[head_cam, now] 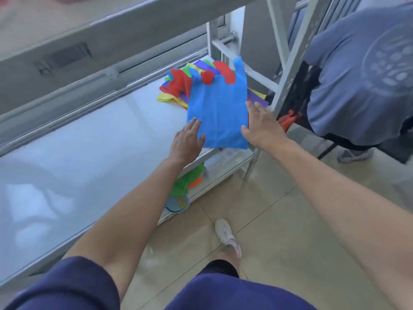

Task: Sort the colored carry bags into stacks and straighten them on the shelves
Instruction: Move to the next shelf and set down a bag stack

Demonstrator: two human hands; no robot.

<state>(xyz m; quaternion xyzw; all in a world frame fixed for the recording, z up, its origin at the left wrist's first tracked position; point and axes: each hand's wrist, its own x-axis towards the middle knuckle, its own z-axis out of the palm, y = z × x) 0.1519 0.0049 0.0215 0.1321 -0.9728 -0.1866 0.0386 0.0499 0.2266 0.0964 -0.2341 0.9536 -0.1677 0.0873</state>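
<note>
A blue carry bag (220,108) lies flat near the right end of the white shelf (89,139), its bottom edge reaching past the shelf's front edge. My left hand (187,139) rests flat at the bag's lower left corner, fingers spread. At the bag's right edge my right hand (261,126) lies flat, thumb at the lower right corner. Neither hand grips it. Behind the blue bag is a jumbled pile of red, green, yellow and purple bags (178,86), partly covered by it.
On a lower shelf (225,173) lie green and orange bags (187,182). A grey upright post (290,63) stands at the shelf's right end. Another person in a blue shirt (362,74) bends over at the right. My foot (228,236) is on the tiled floor.
</note>
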